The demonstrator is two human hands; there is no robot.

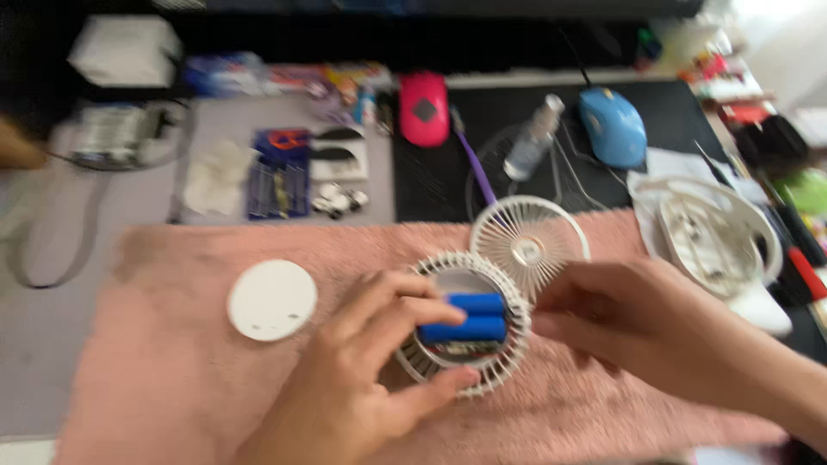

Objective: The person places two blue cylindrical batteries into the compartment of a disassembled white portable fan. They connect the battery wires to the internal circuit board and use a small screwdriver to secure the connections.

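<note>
Left hand (362, 379) grips fan housing (465, 323) containing blue batteries (465, 317).

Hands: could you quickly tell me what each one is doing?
Left hand: grips the fan shell, with blue cells inside.
Right hand: touches the shell's edge; grip unclear.
</note>
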